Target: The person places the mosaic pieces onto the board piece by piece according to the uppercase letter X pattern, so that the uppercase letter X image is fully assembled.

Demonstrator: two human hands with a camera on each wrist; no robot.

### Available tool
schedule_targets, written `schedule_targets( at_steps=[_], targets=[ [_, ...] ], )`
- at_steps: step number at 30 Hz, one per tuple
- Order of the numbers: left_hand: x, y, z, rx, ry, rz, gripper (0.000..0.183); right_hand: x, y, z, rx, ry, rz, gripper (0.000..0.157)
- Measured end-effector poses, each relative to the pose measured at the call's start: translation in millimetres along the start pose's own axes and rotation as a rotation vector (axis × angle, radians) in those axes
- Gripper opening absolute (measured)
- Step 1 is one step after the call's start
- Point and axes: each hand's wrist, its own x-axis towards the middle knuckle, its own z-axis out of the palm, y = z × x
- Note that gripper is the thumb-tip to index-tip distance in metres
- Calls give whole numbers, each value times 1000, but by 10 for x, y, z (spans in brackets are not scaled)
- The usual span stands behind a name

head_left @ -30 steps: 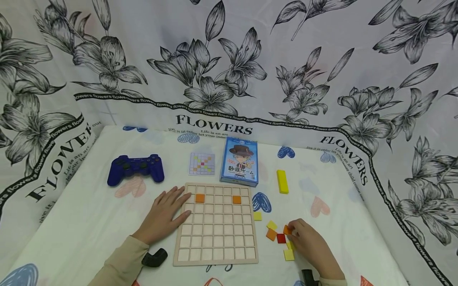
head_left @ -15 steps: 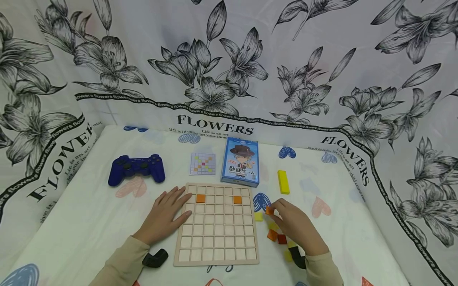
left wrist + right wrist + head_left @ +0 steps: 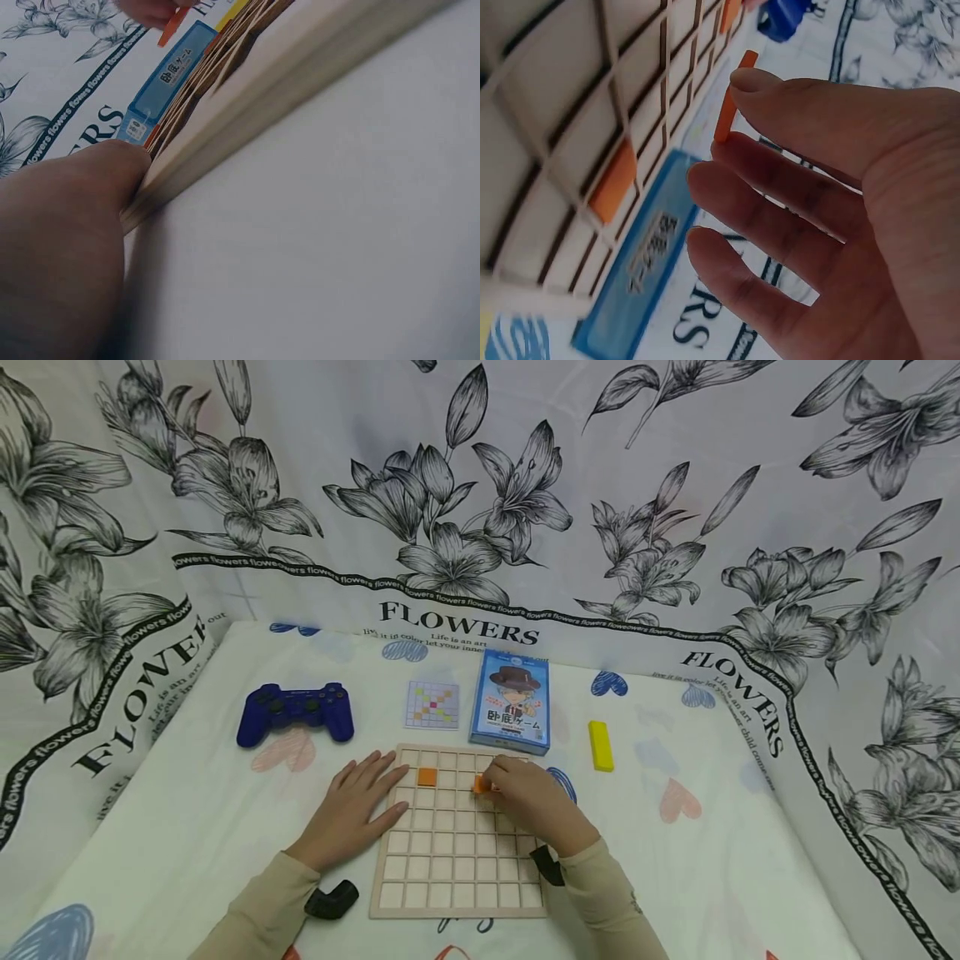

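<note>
A wooden grid board [image 3: 442,868] lies on the cloth in the head view. My right hand [image 3: 534,797] is over its upper right part and pinches an orange square tile [image 3: 735,97] between thumb and index finger, just above the grid. One orange tile [image 3: 427,777] sits in a cell at the upper left. Another orange tile [image 3: 615,182] lies in a cell near my right hand in the right wrist view. My left hand [image 3: 348,814] rests with straight fingers on the board's left edge; its thumb [image 3: 112,169] touches the wooden rim in the left wrist view.
Behind the board stand a blue game box [image 3: 510,702] and a pattern card [image 3: 432,705]. A blue game controller [image 3: 295,714] lies at the left, a yellow block [image 3: 601,746] at the right. The loose tiles beside the board are hidden by my right arm.
My right hand has carried the orange tile left and up from the loose tiles, across to the board's upper right. My left hand has stayed on the board's edge.
</note>
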Motion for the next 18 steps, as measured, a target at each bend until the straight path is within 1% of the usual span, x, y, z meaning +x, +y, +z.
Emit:
schedule_targets(
  at_steps=[4, 7, 10, 12, 15, 18],
  targets=[
    [8, 1, 5, 10, -5, 1, 59, 132, -103, 80, -29, -28, -20, 16],
    [7, 1, 5, 13, 9, 7, 59, 203, -172, 120, -20, -51, -30, 16],
    [8, 5, 0, 9, 29, 15, 58, 249, -223, 146, -11, -49, -58, 15],
    [8, 9, -4, 5, 38, 20, 58, 268, -244, 162, -24, -38, -79, 15],
    [10, 12, -9, 6, 28, 16, 58, 286, -263, 184, -56, -39, -91, 17],
    [12, 10, -12, 8, 9, 4, 59, 303, -280, 195, -64, -59, -86, 18]
  ],
)
